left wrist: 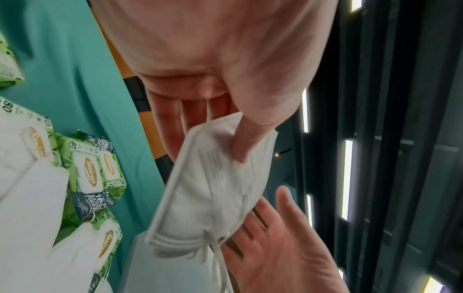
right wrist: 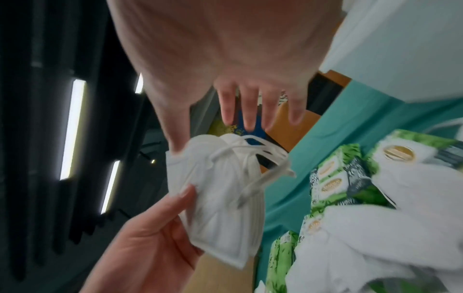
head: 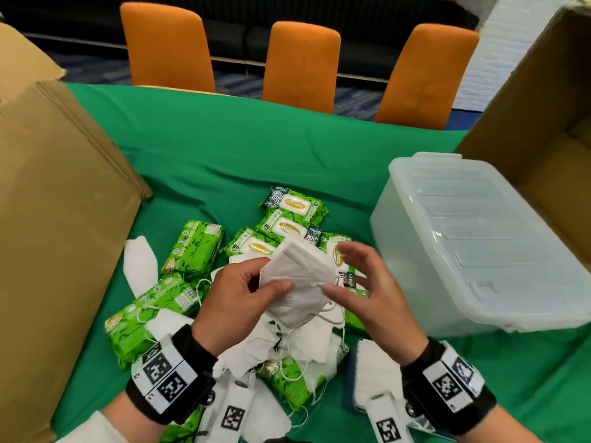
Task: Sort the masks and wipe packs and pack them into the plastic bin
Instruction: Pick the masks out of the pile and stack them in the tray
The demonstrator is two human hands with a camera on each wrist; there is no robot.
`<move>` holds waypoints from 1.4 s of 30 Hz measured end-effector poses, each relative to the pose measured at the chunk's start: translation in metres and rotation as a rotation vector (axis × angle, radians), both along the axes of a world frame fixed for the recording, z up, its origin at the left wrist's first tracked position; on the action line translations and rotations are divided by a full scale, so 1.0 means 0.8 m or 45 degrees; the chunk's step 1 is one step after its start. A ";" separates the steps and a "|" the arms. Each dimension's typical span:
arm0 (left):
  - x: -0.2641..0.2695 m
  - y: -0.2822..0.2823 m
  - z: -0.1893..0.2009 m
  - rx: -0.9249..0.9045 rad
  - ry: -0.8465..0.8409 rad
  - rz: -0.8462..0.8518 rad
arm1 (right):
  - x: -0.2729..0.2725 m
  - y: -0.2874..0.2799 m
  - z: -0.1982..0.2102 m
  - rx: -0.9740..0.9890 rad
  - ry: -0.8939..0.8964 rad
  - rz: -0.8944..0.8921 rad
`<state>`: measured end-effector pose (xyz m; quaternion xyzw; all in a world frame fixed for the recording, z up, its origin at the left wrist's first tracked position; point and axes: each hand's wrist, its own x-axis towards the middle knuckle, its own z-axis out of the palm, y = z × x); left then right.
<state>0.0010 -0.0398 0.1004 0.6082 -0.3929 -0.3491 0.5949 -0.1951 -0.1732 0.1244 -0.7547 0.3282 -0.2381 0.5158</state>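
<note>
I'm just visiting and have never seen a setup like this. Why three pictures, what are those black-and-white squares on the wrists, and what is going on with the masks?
No robot here: a person wears three cameras. The wide picture comes from the head; the other two look along each hand from the wristbands that carry those patterned squares. The left hand pinches a small stack of folded masks, thumb on top. The right hand touches the stack's edge with its thumb, its fingers spread. Below, on the green cloth, lies a mixed pile of green wipe packs and loose white masks. The clear plastic bin stands to the right, its lid on, between two cardboard boxes.
</note>
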 end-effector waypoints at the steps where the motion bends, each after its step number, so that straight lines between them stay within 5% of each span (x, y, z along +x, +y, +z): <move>1: -0.001 0.001 0.000 0.006 0.014 -0.035 | 0.007 -0.003 -0.003 0.033 0.066 0.131; 5: 0.005 0.004 -0.006 0.042 0.056 -0.099 | 0.027 -0.002 -0.010 0.571 -0.066 0.286; 15: 0.018 0.009 -0.021 0.030 0.460 0.133 | 0.026 0.006 -0.031 0.657 -0.127 0.197; 28: 0.012 -0.006 -0.018 0.028 0.429 0.069 | 0.022 -0.005 -0.024 1.129 -0.144 -0.189; 37: 0.006 -0.014 -0.019 0.042 0.474 0.014 | 0.011 -0.007 -0.031 0.720 0.019 -0.077; 42: -0.001 -0.012 -0.005 0.132 0.010 -0.104 | -0.008 -0.008 -0.043 0.764 0.057 -0.060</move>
